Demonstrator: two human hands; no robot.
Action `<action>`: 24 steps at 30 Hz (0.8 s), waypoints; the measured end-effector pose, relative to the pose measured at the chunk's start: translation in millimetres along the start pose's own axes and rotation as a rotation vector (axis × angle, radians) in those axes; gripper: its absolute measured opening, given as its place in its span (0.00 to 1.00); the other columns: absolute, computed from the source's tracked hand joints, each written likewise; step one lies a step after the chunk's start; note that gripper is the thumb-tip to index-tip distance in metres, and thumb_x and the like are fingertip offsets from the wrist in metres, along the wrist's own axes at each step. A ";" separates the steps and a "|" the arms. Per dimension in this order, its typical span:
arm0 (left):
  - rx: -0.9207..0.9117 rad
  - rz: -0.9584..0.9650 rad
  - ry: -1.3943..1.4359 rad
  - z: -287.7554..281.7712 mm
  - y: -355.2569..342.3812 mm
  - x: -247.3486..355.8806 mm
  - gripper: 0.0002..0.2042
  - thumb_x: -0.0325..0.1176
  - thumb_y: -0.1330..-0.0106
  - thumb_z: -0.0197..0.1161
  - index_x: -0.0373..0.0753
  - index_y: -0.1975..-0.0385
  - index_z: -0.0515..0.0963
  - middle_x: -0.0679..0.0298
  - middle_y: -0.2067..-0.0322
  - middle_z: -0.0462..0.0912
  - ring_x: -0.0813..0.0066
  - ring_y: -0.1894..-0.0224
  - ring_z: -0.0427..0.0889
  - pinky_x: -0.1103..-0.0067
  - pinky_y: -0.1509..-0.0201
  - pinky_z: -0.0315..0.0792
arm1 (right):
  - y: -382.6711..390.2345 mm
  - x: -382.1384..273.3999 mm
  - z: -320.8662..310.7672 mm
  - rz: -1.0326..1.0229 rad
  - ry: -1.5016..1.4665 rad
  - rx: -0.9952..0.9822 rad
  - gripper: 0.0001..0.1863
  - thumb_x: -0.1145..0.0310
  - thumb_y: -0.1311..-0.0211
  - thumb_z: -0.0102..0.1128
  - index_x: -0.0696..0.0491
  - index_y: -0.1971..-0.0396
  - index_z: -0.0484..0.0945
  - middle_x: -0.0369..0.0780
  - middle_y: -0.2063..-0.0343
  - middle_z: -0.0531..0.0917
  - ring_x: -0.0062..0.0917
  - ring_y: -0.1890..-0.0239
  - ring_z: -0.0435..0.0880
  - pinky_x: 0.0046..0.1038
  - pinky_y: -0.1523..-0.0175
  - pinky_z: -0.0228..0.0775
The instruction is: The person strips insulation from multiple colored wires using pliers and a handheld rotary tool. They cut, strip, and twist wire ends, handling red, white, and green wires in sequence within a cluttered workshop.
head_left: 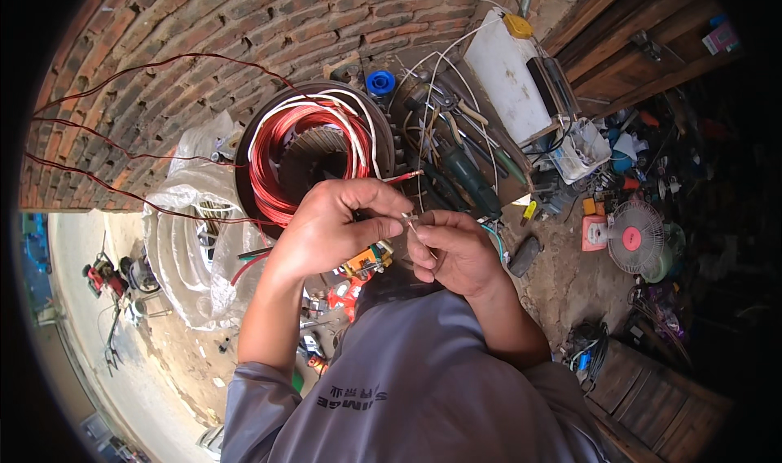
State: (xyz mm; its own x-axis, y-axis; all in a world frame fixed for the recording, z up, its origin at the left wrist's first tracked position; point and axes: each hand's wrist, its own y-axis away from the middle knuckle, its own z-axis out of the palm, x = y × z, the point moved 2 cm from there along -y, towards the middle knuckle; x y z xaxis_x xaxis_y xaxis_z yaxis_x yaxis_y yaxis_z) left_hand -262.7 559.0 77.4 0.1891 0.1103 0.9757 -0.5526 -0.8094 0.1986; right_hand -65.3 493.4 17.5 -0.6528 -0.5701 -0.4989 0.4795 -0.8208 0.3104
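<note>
My left hand (338,223) and my right hand (458,251) meet in front of my chest, fingertips almost touching. Both are closed in a pinch on a short, thin, pale strand (413,225). Whether it is wire or string is too small to tell. Just beyond my left hand stands a round motor stator (242,166) with a dark housing. Its thick ring of red enamelled wire (273,178) has white sleeved leads (368,129) lying over it. A red lead end (405,177) sticks out toward my hands.
Twisted dark red wires (134,153) stretch left from the stator. A white woven sack (183,235) stands beside it. Pliers (446,100) and other hand tools lie on the bench to the right, near a white board (509,80). A fan (635,236) stands on the cluttered floor.
</note>
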 end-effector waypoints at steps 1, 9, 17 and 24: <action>-0.002 0.005 -0.013 -0.5 -0.3 0.6 0.09 0.18 0.36 0.72 0.31 0.57 0.86 0.60 0.63 0.92 0.77 0.58 0.89 0.76 0.50 0.82 | 0.6 -2.0 4.8 -0.047 0.116 0.057 0.06 0.74 0.23 0.57 0.60 0.58 0.81 0.36 0.72 0.80 0.17 0.72 0.76 0.24 0.69 0.70; -0.033 -0.028 0.017 -5.9 -4.5 -1.0 0.10 0.20 0.36 0.74 0.32 0.56 0.87 0.63 0.62 0.91 0.79 0.59 0.88 0.77 0.51 0.82 | 2.9 3.3 23.1 -0.403 0.717 0.345 0.01 0.78 0.27 0.63 0.59 0.61 0.80 0.29 0.73 0.80 0.06 0.73 0.73 0.16 0.69 0.65; -0.070 -0.027 0.079 -8.9 -8.2 -1.3 0.10 0.18 0.36 0.74 0.31 0.55 0.86 0.63 0.61 0.90 0.79 0.58 0.87 0.79 0.50 0.82 | 2.6 -0.1 22.5 -0.415 0.739 0.323 0.02 0.78 0.27 0.64 0.59 0.61 0.79 0.29 0.74 0.79 0.07 0.73 0.74 0.16 0.69 0.66; -0.082 -0.043 0.102 -7.3 -10.8 -0.5 0.10 0.17 0.36 0.73 0.31 0.57 0.85 0.65 0.63 0.89 0.80 0.59 0.86 0.79 0.50 0.81 | 1.6 -0.7 22.9 -0.442 0.768 0.305 0.02 0.77 0.28 0.64 0.59 0.61 0.80 0.28 0.74 0.79 0.07 0.73 0.74 0.16 0.69 0.66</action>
State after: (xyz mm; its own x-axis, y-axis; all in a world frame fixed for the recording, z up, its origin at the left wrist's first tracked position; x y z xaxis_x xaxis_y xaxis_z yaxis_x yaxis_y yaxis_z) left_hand -262.7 571.9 75.5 0.1326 0.2051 0.9697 -0.6115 -0.7531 0.2429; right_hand -77.5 491.7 37.0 -0.1203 -0.1135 -0.9862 0.0348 -0.9933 0.1101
